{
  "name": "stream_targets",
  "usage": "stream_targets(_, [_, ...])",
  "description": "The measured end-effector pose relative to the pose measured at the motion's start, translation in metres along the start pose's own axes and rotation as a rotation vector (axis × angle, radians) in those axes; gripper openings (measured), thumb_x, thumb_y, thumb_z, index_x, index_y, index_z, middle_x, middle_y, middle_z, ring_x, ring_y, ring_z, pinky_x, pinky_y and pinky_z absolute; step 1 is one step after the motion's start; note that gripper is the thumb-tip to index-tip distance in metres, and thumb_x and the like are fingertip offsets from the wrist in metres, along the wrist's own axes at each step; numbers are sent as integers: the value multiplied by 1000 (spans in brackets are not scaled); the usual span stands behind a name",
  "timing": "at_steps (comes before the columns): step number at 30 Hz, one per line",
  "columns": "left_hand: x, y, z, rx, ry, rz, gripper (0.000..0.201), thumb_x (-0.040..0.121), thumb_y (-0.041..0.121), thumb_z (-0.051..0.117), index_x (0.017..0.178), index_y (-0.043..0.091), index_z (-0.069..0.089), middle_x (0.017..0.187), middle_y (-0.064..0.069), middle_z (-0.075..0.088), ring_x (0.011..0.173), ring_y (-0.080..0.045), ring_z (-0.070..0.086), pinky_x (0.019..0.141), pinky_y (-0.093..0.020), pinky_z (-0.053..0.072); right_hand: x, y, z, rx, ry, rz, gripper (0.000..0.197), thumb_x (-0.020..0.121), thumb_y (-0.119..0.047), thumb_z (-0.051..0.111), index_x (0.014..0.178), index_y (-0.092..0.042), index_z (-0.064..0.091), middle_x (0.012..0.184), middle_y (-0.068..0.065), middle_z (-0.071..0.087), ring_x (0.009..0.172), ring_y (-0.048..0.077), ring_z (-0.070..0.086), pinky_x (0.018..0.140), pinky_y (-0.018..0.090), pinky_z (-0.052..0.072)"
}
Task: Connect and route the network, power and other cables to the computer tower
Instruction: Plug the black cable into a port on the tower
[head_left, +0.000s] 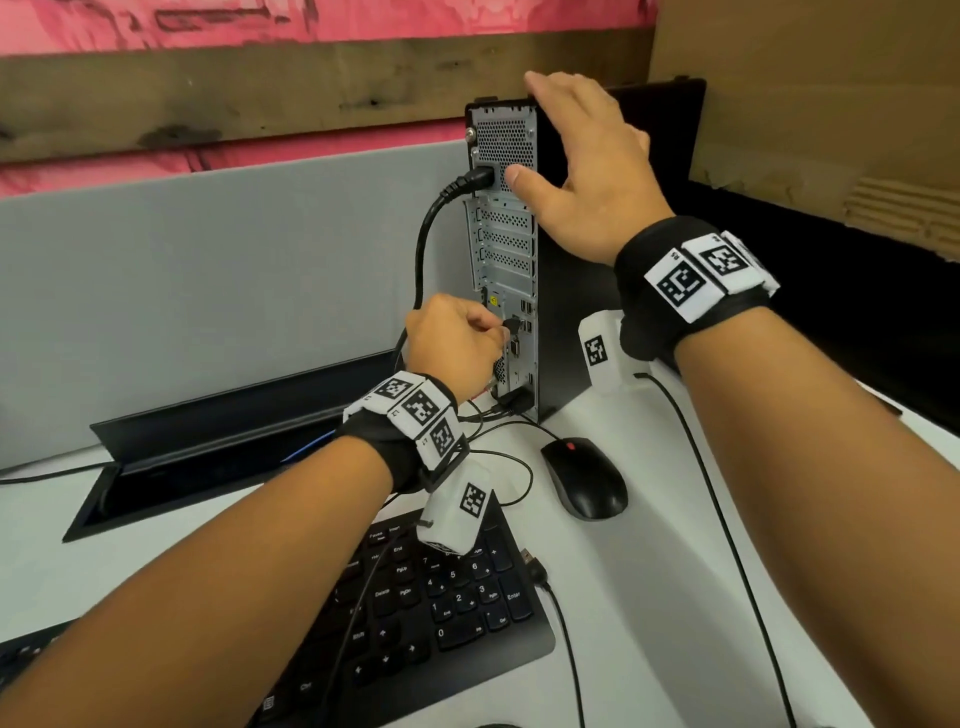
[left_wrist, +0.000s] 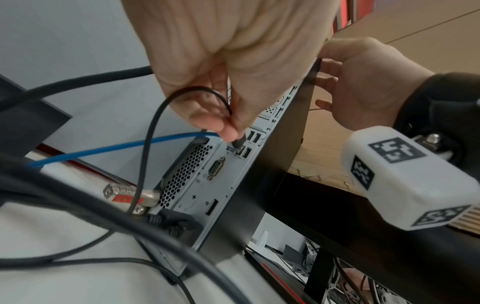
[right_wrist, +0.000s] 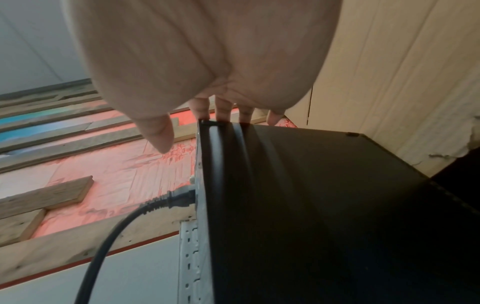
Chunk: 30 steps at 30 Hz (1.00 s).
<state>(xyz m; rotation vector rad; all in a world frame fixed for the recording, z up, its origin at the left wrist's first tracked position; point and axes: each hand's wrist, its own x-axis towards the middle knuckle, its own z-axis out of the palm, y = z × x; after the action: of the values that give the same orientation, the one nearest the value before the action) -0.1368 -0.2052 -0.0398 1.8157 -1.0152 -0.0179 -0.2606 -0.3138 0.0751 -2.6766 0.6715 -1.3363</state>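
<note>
The black computer tower (head_left: 571, 291) stands on the white desk with its grey rear panel (left_wrist: 207, 185) towards me. My left hand (head_left: 457, 343) pinches a black USB plug (left_wrist: 238, 142) at the USB ports (left_wrist: 246, 152) on that panel; its thin black cable (left_wrist: 148, 144) loops down. My right hand (head_left: 582, 171) lies flat with straight fingers on the tower's top edge and side (right_wrist: 311, 205), thumb near the fan grille. A thick black power cable (head_left: 431, 228) is plugged in high on the panel (right_wrist: 179, 198). A blue network cable (left_wrist: 116, 147) runs to the panel.
A black mouse (head_left: 584, 478) and a black keyboard (head_left: 436, 608) lie in front of the tower. A loose USB plug (head_left: 532, 564) lies beside the keyboard. An open cable tray (head_left: 171, 467) sits at left. A grey divider (head_left: 208, 286) stands behind; cardboard (head_left: 831, 104) at right.
</note>
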Motion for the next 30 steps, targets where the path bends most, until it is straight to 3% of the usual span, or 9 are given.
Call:
stream_targets(5, [-5,-4,3,-39,27,9,3,83,26,77,82,24,78,66,6,73,67,-4,70,73,-18,55,-1,-1,1,19,2,10,75,91,-49,54,156,-23,30,159,-3,31,151,19,19,115,48,20])
stream_targets(8, [-9,-4,7,-69,47,-5,4,84,23,77,81,20,76,68,5,72,66,-7,70,69,-20,57,-2,-3,5,45,10,24,77,89,-51,55,156,-23,31,159,-3,30,152,19,18,115,51,21])
stream_targets(11, [-11,-1,11,3,48,29,9,85,20,75,77,17,72,65,8,64,60,-3,61,57,-6,46,-2,-5,7,52,20,34,78,87,-51,56,155,-23,31,158,-3,30,151,19,18,115,53,23])
stream_targets(16, [-7,1,17,66,70,59,13,84,15,74,72,19,70,64,9,63,62,-8,61,68,-25,57,-4,-10,10,93,39,45,79,85,-49,57,154,-20,33,158,-2,31,152,20,17,114,53,25])
stream_targets(20, [-10,3,9,64,24,80,5,86,19,73,83,18,78,76,4,71,71,-13,66,75,-29,60,-5,-12,13,109,58,55,78,85,-47,58,154,-19,34,158,1,31,152,22,17,115,55,25])
stream_targets(24, [-3,3,-33,185,-257,148,20,91,27,68,108,24,77,107,8,74,93,-1,63,87,-15,46,-5,-12,15,109,98,46,77,85,-48,55,153,-18,35,156,3,35,151,24,21,117,56,28])
stream_targets(27, [14,-16,-90,223,-228,135,17,90,22,66,101,24,78,94,8,74,84,-4,65,89,-22,51,-14,-26,19,55,229,72,71,85,-46,55,150,-19,42,150,6,39,144,25,32,114,49,34])
stream_targets(29, [27,-41,-128,349,-245,65,14,89,24,66,95,24,78,86,10,73,78,-7,65,90,-28,53,-26,-46,23,11,336,23,58,84,-42,56,138,-19,54,136,9,48,128,27,43,101,44,43])
stream_targets(30, [30,-55,-143,441,-315,-6,13,86,27,67,93,26,78,83,11,73,74,-8,64,89,-30,54,-31,-59,27,11,345,-29,50,84,-40,57,129,-18,59,127,10,52,119,27,47,94,42,45])
